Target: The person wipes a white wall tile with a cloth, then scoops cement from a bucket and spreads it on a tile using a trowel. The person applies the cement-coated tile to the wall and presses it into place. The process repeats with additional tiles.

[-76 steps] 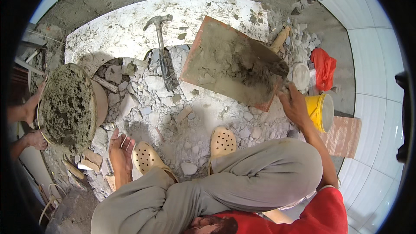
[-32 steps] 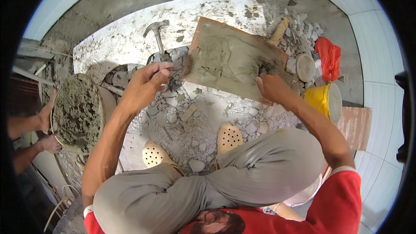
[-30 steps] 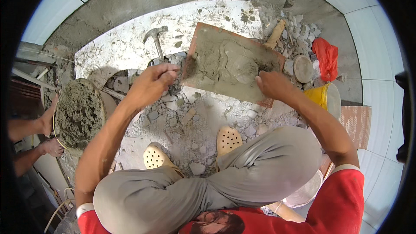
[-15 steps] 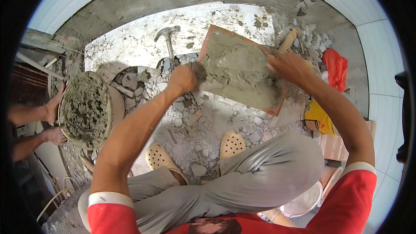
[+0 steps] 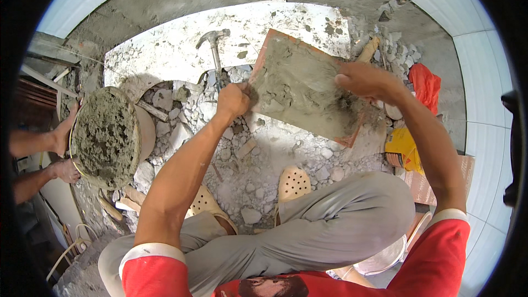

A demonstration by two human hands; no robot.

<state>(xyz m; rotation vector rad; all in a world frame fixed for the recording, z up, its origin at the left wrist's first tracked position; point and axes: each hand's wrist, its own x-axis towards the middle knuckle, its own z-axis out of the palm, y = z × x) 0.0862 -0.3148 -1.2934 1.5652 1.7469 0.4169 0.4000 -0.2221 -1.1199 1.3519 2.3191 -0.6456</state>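
Note:
A rectangular reddish tile (image 5: pixel 300 89) lies tilted in front of me, its upper face spread with wet grey mortar and its reddish edges showing. My left hand (image 5: pixel 234 100) is closed on the tile's left edge. Over its right end, my right hand (image 5: pixel 369 82) has its fingers curled; what they hold is hidden beneath the hand. Just beyond my left hand, a claw hammer (image 5: pixel 213 49) rests with its head on a white, mortar-splashed board (image 5: pixel 165 49). To the left stands a bucket (image 5: pixel 145 135) full of grey mortar.
Broken rubble (image 5: pixel 231 151) covers the ground around my beige clogs (image 5: pixel 294 182). A red plastic bag (image 5: pixel 424 88) and a yellow packet (image 5: pixel 404 146) lie at the right. Another person's bare feet (image 5: pixel 66 171) are beside the bucket. Tiled walls (image 5: pixel 487 77) rise behind.
My right hand has shifted slightly left and inward over the mortar, its elbow drawn in. The mortar surface looks smoother near the top. My left hand stays at the tile's edge.

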